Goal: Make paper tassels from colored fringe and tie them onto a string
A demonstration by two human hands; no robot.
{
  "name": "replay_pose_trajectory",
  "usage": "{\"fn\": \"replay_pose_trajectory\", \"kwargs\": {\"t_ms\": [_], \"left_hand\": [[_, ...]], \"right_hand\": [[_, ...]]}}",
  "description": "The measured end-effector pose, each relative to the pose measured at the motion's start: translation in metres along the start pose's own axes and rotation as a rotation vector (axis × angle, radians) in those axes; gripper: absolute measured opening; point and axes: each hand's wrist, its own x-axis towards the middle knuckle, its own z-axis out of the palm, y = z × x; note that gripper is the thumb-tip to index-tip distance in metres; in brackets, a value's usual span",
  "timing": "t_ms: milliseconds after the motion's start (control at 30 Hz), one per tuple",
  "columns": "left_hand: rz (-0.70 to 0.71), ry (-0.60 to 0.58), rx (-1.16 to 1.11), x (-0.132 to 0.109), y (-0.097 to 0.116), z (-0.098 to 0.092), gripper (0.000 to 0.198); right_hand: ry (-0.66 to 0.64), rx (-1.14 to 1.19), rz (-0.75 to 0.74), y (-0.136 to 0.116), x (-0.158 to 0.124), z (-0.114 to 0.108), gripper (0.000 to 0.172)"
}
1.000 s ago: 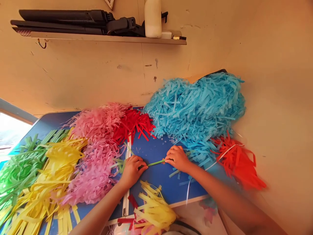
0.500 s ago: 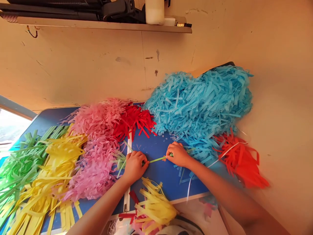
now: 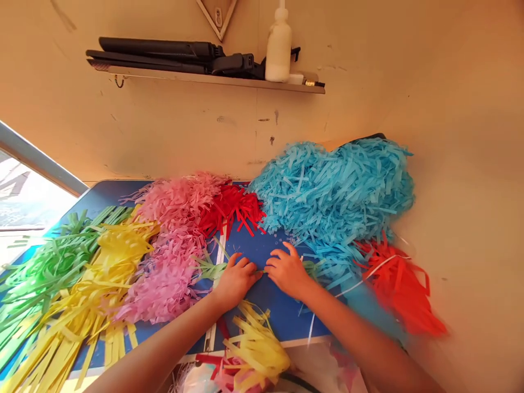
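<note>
A light green fringed tissue-paper strip (image 3: 210, 268) lies across the blue table, twisted narrow at its middle. My left hand (image 3: 236, 281) is closed around it left of the middle, with the loose fringe spreading out behind the hand. My right hand (image 3: 289, 270) pinches the twisted part with thumb and fingertips, its other fingers raised and apart. The two hands nearly meet, so most of the twist is hidden. More pale green fringe shows beyond the right hand, close to the blue paper fringe (image 3: 335, 191).
Pink (image 3: 176, 202), lilac (image 3: 164, 289), yellow (image 3: 102, 267) and green fringe piles (image 3: 61, 251) cover the left side. Red fringe (image 3: 233, 210) lies behind; more red fringe (image 3: 403, 292) hangs at right. Yellow tassels (image 3: 262, 341) rest at the front edge. A wall shelf (image 3: 221, 79) holds a bottle (image 3: 279, 50).
My right hand has moved left toward my left hand, shortening the visible green twist, and its fingers have spread. The view has tilted up, showing more of the shelf.
</note>
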Motion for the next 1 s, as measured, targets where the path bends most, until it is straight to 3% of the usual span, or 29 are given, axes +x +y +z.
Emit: {"fn": "replay_pose_trajectory", "kwargs": {"t_ms": [67,133,300,400,467,533,600,667,767,900,1000], "left_hand": [[0.009,0.030,-0.010,0.002,0.001,0.002,0.021],[0.011,0.067,-0.002,0.004,0.004,0.006,0.019],[0.016,0.228,0.043,0.007,0.004,0.015,0.018],[0.006,0.342,0.046,0.006,0.004,-0.003,0.017],[0.008,0.430,0.003,0.003,0.009,-0.028,0.017],[0.041,0.509,-0.054,0.001,0.018,-0.059,0.020],[0.086,0.564,-0.081,0.001,0.028,-0.086,0.022],[0.104,0.611,-0.121,0.004,0.036,-0.101,0.022],[0.028,0.675,-0.220,0.005,0.046,-0.103,0.017],[-0.203,0.764,-0.356,0.002,0.060,-0.091,0.009],[-0.332,0.761,-0.505,0.000,0.070,-0.085,0.011]], "right_hand": [[0.017,-0.069,-0.136,-0.004,0.002,0.008,0.022],[0.000,-0.074,-0.171,-0.004,0.006,0.016,0.027],[0.047,-0.040,-0.086,-0.005,0.014,0.015,0.020],[0.106,-0.003,0.019,-0.019,0.011,-0.006,0.014],[0.153,0.191,0.130,-0.032,0.005,-0.028,0.015],[0.133,0.619,0.250,-0.041,-0.001,-0.053,0.022],[0.008,1.110,0.305,-0.045,-0.003,-0.073,0.030],[-0.089,1.452,0.330,-0.047,-0.003,-0.084,0.032],[-0.003,1.697,0.407,-0.055,-0.003,-0.078,0.029],[0.254,1.780,0.476,-0.073,-0.006,-0.058,0.027],[0.396,1.853,0.532,-0.082,-0.006,-0.049,0.027]]}}
